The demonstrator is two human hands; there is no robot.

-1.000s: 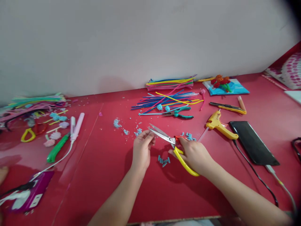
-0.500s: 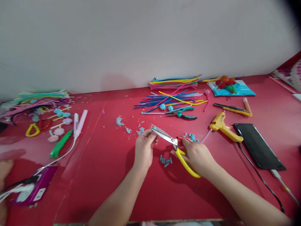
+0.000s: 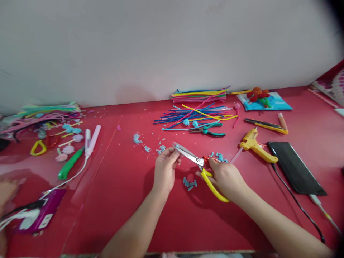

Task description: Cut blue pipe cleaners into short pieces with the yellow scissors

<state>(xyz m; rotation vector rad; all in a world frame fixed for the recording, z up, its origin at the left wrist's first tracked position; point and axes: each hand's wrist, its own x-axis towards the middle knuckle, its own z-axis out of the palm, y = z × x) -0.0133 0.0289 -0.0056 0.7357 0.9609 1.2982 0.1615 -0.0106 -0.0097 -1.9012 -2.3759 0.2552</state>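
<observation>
My right hand (image 3: 224,175) is closed on a pair of scissors (image 3: 197,159) with one red and one yellow handle loop. Their blades point left and are nearly together, reaching the fingertips of my left hand (image 3: 167,163). Those left fingers are pinched around a tiny light-blue piece, mostly hidden by fingers and blades. Short blue pieces (image 3: 190,183) lie on the red table (image 3: 120,215) below the scissors, and more blue pieces (image 3: 220,157) lie behind my right hand. Blue fluff (image 3: 137,138) is scattered behind and left of my left hand.
Coloured pipe cleaners (image 3: 199,95), pliers (image 3: 212,129) and two blue balls lie at the back. A yellow glue gun (image 3: 254,145) and phone (image 3: 295,166) are at right. A green cutter (image 3: 70,164), purple power strip (image 3: 49,211) and another person's hand (image 3: 6,191) are at left.
The scissor blades have closed slightly near my left fingertips. At the left edge, the other person's hand has shifted a little. My two hands stay in nearly the same place.
</observation>
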